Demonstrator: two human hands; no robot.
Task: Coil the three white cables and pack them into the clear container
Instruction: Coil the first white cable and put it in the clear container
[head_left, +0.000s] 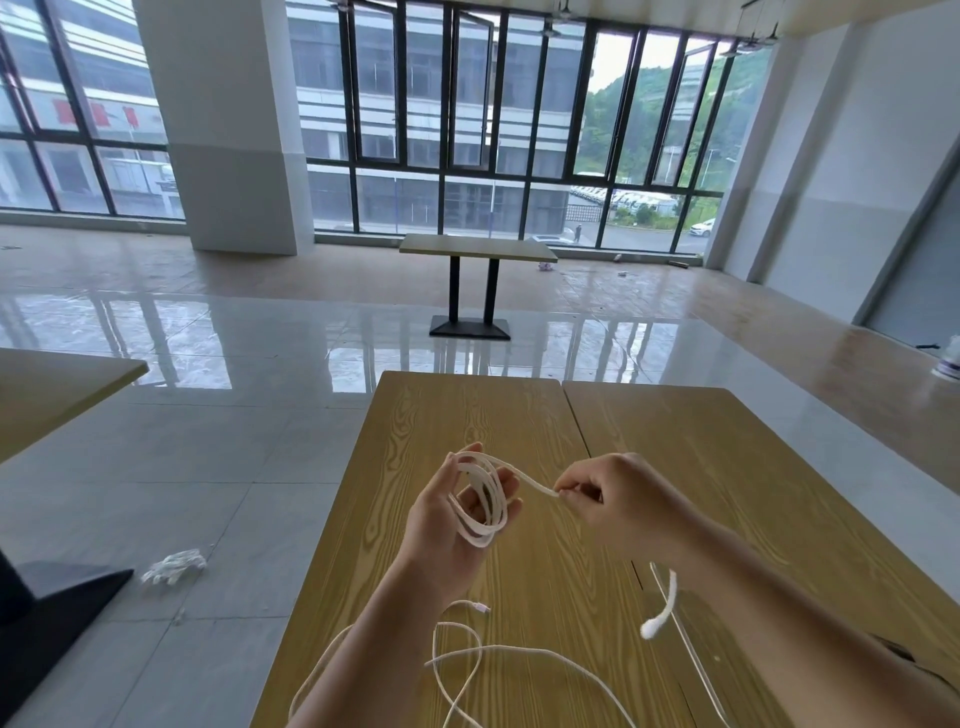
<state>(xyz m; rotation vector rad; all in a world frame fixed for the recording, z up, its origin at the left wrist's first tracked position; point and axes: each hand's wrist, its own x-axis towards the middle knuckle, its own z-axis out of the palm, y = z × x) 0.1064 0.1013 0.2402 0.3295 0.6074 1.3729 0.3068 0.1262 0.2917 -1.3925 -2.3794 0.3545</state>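
Observation:
Above the wooden table (467, 415), my left hand (457, 519) holds a white cable coil (485, 501) wound in several loops around its palm and fingers. My right hand (618, 496) pinches the free end of that cable just to the right of the coil, fingers closed on it. Loose white cables (498, 654) lie tangled on the table near the front edge, one with a small plug (483, 608). A clear container (685, 639) sits under my right forearm, with a coiled white cable (662, 605) inside it; most of the container is hidden by the arm.
A second wooden tabletop (727, 447) joins mine on the right. Another table (478, 248) stands farther off by the windows, and a table corner (62, 384) shows at the left. Crumpled white material (174, 566) lies on the tiled floor.

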